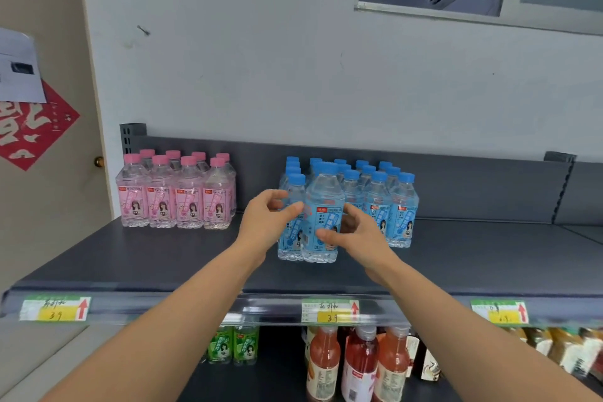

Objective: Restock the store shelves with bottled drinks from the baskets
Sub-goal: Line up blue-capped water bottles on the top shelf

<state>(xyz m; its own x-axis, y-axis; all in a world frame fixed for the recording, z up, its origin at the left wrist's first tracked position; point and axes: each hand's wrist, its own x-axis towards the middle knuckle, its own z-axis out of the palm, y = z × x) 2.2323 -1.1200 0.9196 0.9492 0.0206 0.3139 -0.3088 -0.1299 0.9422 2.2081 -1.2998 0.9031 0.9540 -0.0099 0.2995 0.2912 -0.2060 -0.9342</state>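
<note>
The job looks partly done. On the top shelf [163, 258] a bunch of pink bottles [176, 199] stands at the left. A bigger bunch of blue bottles [378, 202] stands in neat rows near the middle. The right part of this shelf has no bottles that I can see, so I think more drinks have to go there. No basket shows here, so I cannot tell how many drinks are left. The front blue bottle [323, 202] stands on the shelf at the front of the blue bunch, touching its neighbours. It stands straight up, its long way runs up and down, its blue cap points up, and its label faces the person. The right hand [359, 238] has its grip round this bottle, thumb on the label and fingers round the back. The left hand [264, 222] has its grip curled round the next blue bottle [293, 189], just to the left. Green bottles [233, 347] and red bottles [359, 365] stand on the shelf below.
</note>
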